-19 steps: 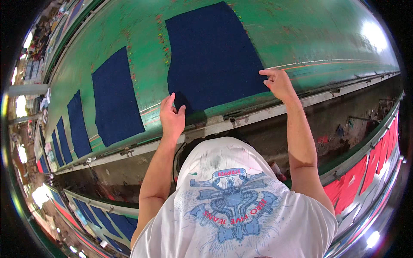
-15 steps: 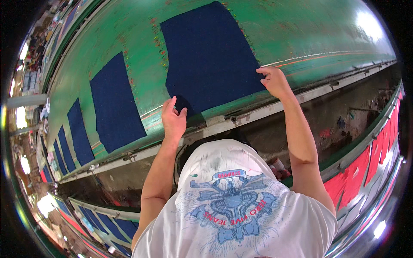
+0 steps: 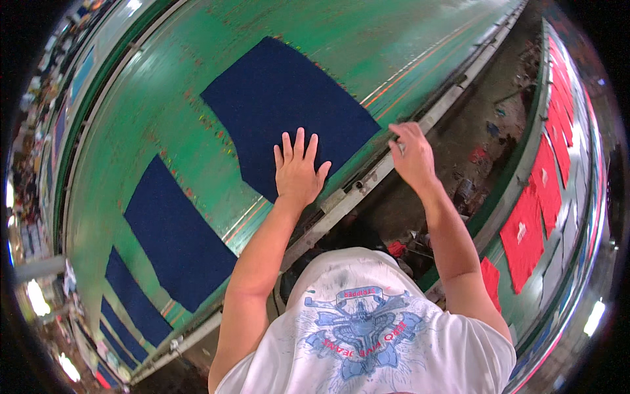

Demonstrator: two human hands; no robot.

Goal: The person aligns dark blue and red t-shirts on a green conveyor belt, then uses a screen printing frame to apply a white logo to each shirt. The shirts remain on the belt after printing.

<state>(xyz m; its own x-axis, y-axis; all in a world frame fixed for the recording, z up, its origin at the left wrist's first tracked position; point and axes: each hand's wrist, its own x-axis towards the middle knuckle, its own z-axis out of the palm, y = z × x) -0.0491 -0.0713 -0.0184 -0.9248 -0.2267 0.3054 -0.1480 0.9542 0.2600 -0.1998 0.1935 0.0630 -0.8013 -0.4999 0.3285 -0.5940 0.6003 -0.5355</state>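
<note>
A navy blue cut fabric panel (image 3: 275, 92) lies flat on the long green table (image 3: 315, 33), in front of me. My left hand (image 3: 298, 174) rests palm down on the panel's near part, with its fingers spread. Just off the panel's near right corner hovers my right hand (image 3: 413, 154). Its fingers are loosely bent, with a gap to the thumb, and I see nothing in them; motion blurs them a little.
More navy panels (image 3: 177, 236) lie in a row along the table to the left. A metal rail (image 3: 367, 180) runs along the near edge. Behind me to the right, another table carries red fabric pieces (image 3: 525, 230). Small debris litters the floor between.
My left hand has gone from the panel's near left corner onto its surface and flattened out. The right hand has come away from the right corner. The view has turned.
</note>
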